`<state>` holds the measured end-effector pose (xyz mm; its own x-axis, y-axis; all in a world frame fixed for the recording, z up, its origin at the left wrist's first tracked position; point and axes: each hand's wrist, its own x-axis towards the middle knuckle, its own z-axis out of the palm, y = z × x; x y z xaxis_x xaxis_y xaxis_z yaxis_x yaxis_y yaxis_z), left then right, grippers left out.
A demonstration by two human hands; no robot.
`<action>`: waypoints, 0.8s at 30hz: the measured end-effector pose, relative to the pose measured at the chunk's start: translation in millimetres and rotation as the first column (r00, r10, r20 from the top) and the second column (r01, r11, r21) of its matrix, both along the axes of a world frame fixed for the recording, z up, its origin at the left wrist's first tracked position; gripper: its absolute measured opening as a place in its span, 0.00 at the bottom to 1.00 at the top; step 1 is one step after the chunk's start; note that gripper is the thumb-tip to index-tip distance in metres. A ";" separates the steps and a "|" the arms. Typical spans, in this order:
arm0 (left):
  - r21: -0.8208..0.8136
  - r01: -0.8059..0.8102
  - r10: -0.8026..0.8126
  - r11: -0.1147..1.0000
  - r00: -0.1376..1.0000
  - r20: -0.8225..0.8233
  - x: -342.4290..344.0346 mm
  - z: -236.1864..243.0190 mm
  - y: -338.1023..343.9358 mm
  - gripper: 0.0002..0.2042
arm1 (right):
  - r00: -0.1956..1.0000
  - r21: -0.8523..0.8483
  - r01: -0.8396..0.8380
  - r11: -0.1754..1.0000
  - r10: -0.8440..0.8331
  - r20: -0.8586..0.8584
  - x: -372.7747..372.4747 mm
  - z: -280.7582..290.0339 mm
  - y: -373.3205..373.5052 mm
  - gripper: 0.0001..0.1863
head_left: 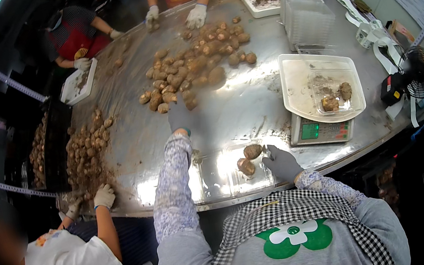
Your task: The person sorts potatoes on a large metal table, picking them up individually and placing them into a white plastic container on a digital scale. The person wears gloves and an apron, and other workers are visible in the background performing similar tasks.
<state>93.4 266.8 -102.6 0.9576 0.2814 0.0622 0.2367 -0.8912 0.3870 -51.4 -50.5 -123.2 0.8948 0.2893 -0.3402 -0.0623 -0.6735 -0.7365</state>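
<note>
While fan point(422, 70) flanks soiled metal table point(252, 106) | left fingers point(176, 111): can't tell | right fingers point(274, 152) grip tray point(261, 181)

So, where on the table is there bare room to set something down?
Widest: the table between the tuber pile, the tray on the scale and the right hand. A smudged strip runs between that pile and the left heap. Crowded: the right side, with stacked boxes and fan.
</note>
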 end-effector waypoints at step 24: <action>0.022 -0.071 0.073 0.997 0.994 -0.078 48.6 -46.4 -29.4 0.24 | 0.993 0.165 -0.119 0.979 0.116 0.026 7.1 49.3 -98.5 0.20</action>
<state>142.0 237.4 -148.9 0.9370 0.3492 -0.0062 0.3294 -0.8778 0.3479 -44.4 -149.0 -73.9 0.8561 0.4439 -0.2646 0.0227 -0.5438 -0.8389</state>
